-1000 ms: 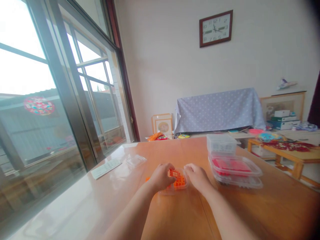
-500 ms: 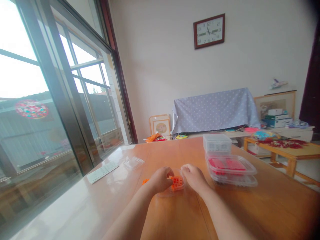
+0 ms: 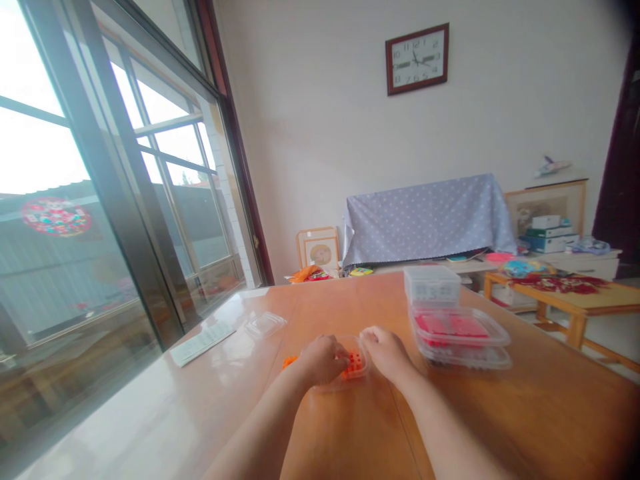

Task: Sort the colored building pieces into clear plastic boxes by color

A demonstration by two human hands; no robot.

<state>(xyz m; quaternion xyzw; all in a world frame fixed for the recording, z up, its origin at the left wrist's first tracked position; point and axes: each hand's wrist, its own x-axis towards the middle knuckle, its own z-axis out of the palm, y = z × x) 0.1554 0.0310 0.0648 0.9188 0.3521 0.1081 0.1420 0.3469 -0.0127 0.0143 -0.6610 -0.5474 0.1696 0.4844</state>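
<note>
A clear plastic container [image 3: 329, 385] sits on the table with bright orange pieces [image 3: 355, 363], patterned with a grid of holes, inside it. My left hand [image 3: 323, 360] reaches into it from the left, fingers bent down and closed at the orange pieces; whatever lies between the fingertips is hidden. At the container's right rim, my right hand [image 3: 384, 351] is closed, pinching the edge. More orange [image 3: 290, 361] shows on the table to the left of my left hand, partly covered by it.
To the right stand stacked clear containers [image 3: 463, 340] with red contents, and a translucent box [image 3: 431, 285] behind them. A clear lid [image 3: 266, 325] and a printed sheet [image 3: 203, 343] lie to the left on the wooden table [image 3: 350, 433]. A low bench [image 3: 580, 303] stands beyond the right edge.
My left hand has turned slightly, its fingers now lower and flatter over the orange pieces. My right hand stays at the container's rim. The whole view has shifted a little.
</note>
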